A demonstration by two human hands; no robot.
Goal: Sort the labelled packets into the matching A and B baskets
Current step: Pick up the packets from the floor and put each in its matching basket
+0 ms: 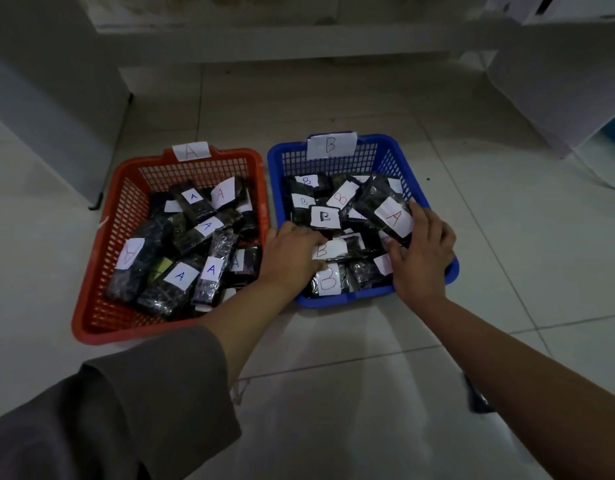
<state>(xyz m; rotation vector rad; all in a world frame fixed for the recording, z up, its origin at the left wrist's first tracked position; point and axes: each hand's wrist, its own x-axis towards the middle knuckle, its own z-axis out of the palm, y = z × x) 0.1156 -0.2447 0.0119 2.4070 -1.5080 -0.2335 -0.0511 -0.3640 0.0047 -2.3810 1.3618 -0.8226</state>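
Observation:
A red basket (91, 306) tagged A stands on the left and holds several dark packets with A labels. Beside it on the right, a blue basket (378, 157) tagged B holds several dark packets labelled B. One packet with a red A label (385, 209) lies tilted in the blue basket, and my right hand (422, 251) grips its lower right end. My left hand (292, 254) reaches over the blue basket's left rim, fingers resting on a B packet (328, 249); whether it grips that packet is unclear.
Both baskets sit on a pale tiled floor (333, 341). White furniture stands along the back, with a leg (94, 202) near the red basket's left corner. A white box (558, 81) is at the right rear. A small dark object (475, 396) lies by my right forearm.

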